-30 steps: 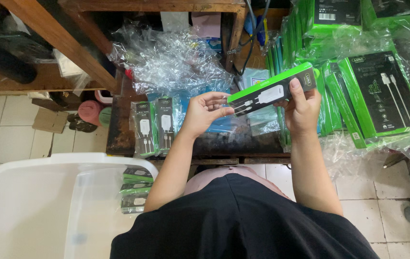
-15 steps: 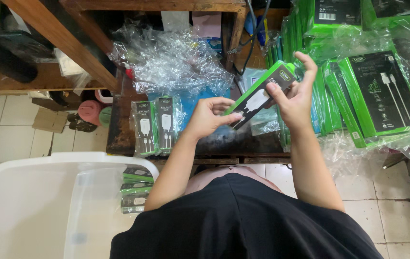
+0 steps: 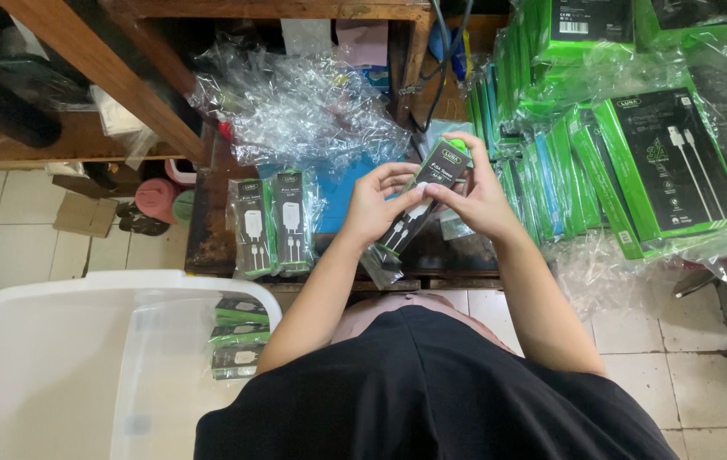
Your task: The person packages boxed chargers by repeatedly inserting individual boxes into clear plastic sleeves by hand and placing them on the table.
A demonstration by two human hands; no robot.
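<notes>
Your left hand [image 3: 374,207] and right hand [image 3: 476,198] both grasp one green-and-black charger box [image 3: 421,200], tilted above the dark worktop [image 3: 210,230], just right of two bagged boxes [image 3: 271,223] lying there.

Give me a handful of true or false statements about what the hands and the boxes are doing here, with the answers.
1. Both hands hold one slim green and black box. True: the left hand and the right hand grip the box between them.
2. Two wrapped boxes lie side by side on the bench to the left of the hands. True: the two wrapped boxes rest there.
3. The white tub is filled to the brim. False: the white tub shows only a few boxes near one end.
4. The stacks of green boxes stand to the person's left. False: the green stacks are on the right.
5. The held box lies flat on the bench. False: it is raised and tilted.
</notes>
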